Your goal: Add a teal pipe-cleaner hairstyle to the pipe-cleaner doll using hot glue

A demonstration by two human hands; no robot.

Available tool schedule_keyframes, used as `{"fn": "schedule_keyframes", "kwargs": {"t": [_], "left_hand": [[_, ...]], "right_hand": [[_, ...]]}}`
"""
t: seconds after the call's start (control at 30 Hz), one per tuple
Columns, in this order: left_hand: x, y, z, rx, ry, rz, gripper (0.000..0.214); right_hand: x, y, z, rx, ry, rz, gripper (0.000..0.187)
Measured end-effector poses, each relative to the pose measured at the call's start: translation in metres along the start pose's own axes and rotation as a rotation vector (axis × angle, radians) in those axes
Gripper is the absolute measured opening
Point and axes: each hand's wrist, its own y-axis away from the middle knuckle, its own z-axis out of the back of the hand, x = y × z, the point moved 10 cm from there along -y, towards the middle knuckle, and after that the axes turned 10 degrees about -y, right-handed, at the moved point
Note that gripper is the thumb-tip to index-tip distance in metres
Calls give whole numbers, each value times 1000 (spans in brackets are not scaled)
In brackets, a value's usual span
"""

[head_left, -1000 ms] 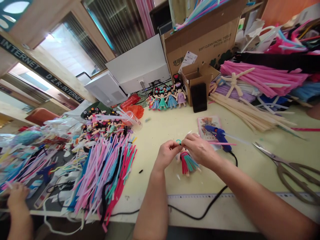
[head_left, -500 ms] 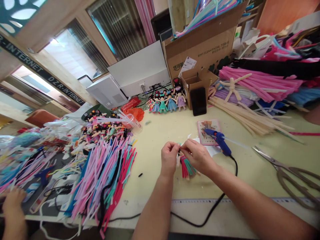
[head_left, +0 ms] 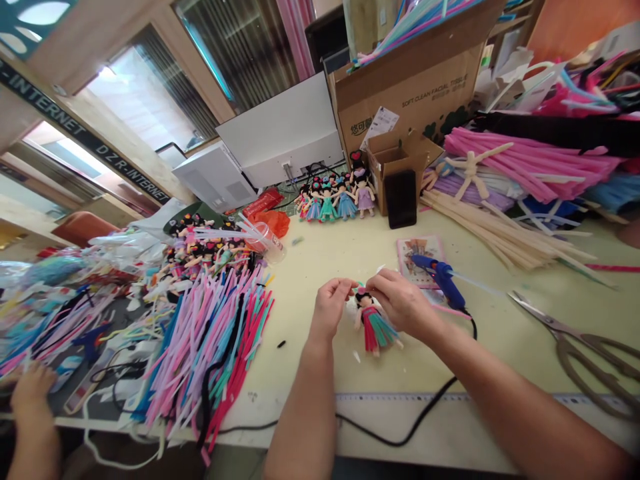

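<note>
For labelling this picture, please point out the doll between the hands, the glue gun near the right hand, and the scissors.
Doll [head_left: 375,329]: head view, on its skirt.
Glue gun [head_left: 445,279]: head view, on its body.
Scissors [head_left: 554,325]: head view, near the pivot.

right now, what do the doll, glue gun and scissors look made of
Doll: soft, matte, perhaps pipe cleaner, going by the separate strands of its skirt.
Glue gun: probably smooth plastic, from its even blue casing.
Scissors: blades likely steel, with a grey shine; handles brownish, material unclear.
</note>
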Motion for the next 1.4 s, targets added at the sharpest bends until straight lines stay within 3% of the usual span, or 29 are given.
{"fn": "schedule_keyframes", "kwargs": {"t": [0.17,0.47,0.87,1.17,1.4], "left_hand": [[-4,3,-11,147,-53,-1,23],[-2,5,-18,248,-101,-23,22],[7,7,-25,14,306,91,25],[10,10,-23,-141,275,34,21],[7,2,-14,10,73,61,27]], "right_hand": [[3,1,-5,43,66,65,17],[6,1,-4,49,79,102,20],[7,2,6,-114,13,19,15],[-6,5,3,-184,-153,-114,11],[-10,-1,6,-55,-34,-72,15]]}}
